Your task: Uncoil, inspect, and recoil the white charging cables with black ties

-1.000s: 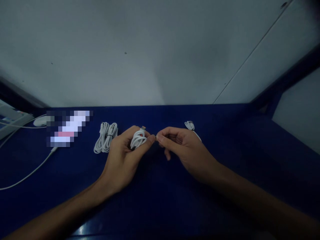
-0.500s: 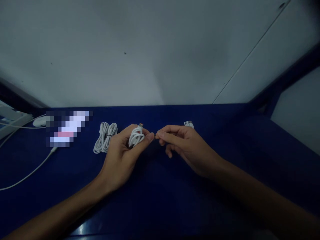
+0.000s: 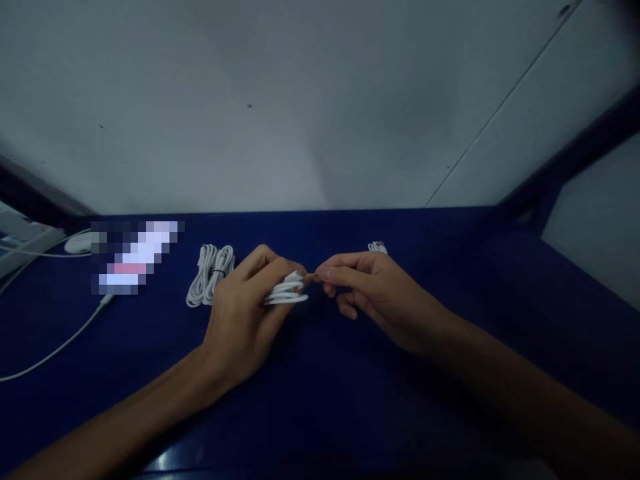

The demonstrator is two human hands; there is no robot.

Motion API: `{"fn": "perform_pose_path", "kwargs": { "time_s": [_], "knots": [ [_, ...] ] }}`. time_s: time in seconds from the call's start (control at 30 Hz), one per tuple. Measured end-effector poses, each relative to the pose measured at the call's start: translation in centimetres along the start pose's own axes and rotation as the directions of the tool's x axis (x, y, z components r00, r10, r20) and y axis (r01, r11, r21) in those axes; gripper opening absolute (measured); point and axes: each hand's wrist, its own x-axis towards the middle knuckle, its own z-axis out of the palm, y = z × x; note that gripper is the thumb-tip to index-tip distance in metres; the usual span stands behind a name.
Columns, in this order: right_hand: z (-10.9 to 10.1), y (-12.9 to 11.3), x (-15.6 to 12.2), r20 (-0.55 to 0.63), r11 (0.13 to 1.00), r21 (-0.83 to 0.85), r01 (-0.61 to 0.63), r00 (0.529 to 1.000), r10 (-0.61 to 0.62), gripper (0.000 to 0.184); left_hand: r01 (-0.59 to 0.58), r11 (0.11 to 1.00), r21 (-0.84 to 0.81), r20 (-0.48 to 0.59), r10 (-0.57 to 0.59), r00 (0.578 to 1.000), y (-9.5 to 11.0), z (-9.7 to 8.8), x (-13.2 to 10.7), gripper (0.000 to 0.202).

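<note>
My left hand [image 3: 245, 303] is closed around a coiled white cable [image 3: 286, 291], whose loops and plug end stick out between thumb and fingers. A bit of red shows among the loops. Just right of it, my right hand [image 3: 367, 283] pinches something thin and small, too fine to name, at the tip of the left fingers. Its other fingers are loosely curled. A second white cable [image 3: 209, 273], coiled and bound with a dark tie, lies on the table left of my left hand. Partly hidden behind my right hand is another white cable bundle [image 3: 377, 247].
The dark blue table [image 3: 310, 413] runs back to a pale grey wall [image 3: 280, 120]. At the left lie a blurred-out bright-screened device [image 3: 143, 257] with a white cord [image 3: 65, 350] attached, and a white rounded object [image 3: 79, 242]. A white rack-like thing [image 3: 25, 240] stands at the left edge.
My left hand has rolled over, so its back faces up more and the held cable's loops now point right. The right hand keeps its pinch and has shifted slightly right.
</note>
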Motion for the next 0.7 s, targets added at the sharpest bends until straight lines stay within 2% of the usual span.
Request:
{"fn": "perform_pose_path", "kwargs": {
  "time_s": [0.27, 0.5, 0.7],
  "knots": [
    [-0.05, -0.13, -0.16, 0.064, 1.000, -0.010, -0.006, 0.998, 0.006, 0.025, -0.128, 0.984, 0.120, -0.034, 0.133, 0.991, -0.76, 0.43, -0.20, 0.018],
    [0.08, -0.59, -0.14, 0.008, 0.995, -0.096, 0.034, 0.999, -0.033, 0.023, -0.139, 0.981, 0.133, -0.033, 0.144, 0.989, -0.86, 0.21, -0.44, 0.020],
    [0.25, -0.77, -0.32, 0.005, 0.988, -0.151, 0.035, 0.999, -0.035, 0.026, -0.136, 0.981, 0.135, -0.013, 0.139, 0.990, -0.83, 0.23, -0.28, 0.020]
  ]
}}
